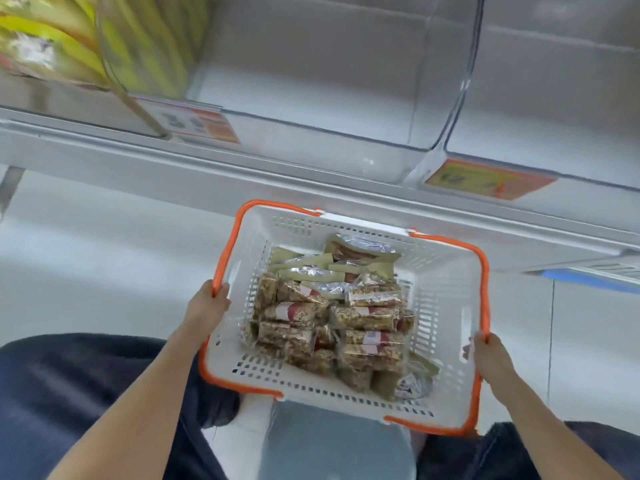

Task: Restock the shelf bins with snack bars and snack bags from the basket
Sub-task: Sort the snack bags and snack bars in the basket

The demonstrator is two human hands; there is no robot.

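Both hands are wrapped around the orange rim of the basket point(436, 271): the left hand point(211, 304) grasps the rim on its left side, the right hand point(488, 355) grasps it on the right, fingers curled over the edge with the thumb tips showing on the orange band. Between them they carry the white slotted basket level, above the person's lap and a grey rounded seat or stool point(332, 445) just under it.

Inside, the load looks untouched. Snack bars point(360, 318) in clear wrappers are piled at the near side, and snack bags point(362, 247) with silvery windows and olive edges lie toward the far side, with another at the near right corner.

Just beyond the basket runs the shelf point(311, 188). The clear bin point(311, 98) straight ahead holds nothing that I can see, and neither does the bin to its right point(554, 98); each has an orange price tag at the front. The bin at far left point(52, 46) has yellow packs in it.

So restocking appears hardly begun: nothing from the basket sits in the two open bins, and all the sorting and placing remains.
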